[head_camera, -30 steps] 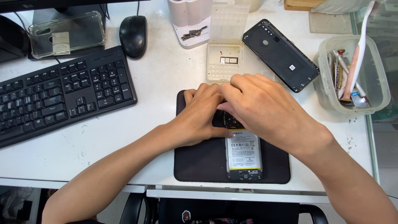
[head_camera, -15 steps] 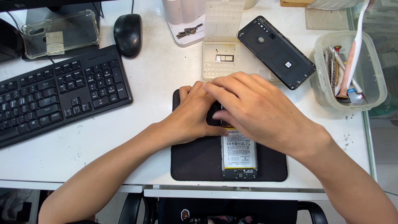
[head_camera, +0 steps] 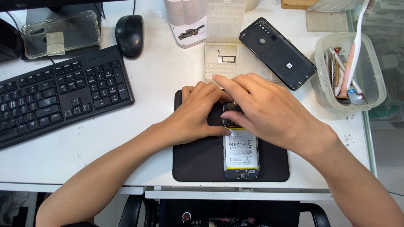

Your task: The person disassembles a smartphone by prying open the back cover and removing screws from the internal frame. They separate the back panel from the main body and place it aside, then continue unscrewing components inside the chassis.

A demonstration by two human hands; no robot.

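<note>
Opened phone (head_camera: 241, 153) lies back-up on the dark mat (head_camera: 202, 162), long axis running toward and away from the person. Both hands sit on its far end: left hand (head_camera: 198, 113) pinches the edge there, right hand (head_camera: 263, 111) reaches over from the right, fingers closed on a thin tool whose tip is hidden. Back cover (head_camera: 277, 52) lies apart, farther back.

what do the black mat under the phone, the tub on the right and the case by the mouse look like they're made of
Black mat: looks like soft rubber or foam, matte with no glare.
Tub: translucent plastic, since the tools inside show through its cloudy wall.
Case: clear flexible plastic or silicone, glossy, with thick bumper corners.
The left hand and right hand work on the opened phone lying on the mat.
</note>
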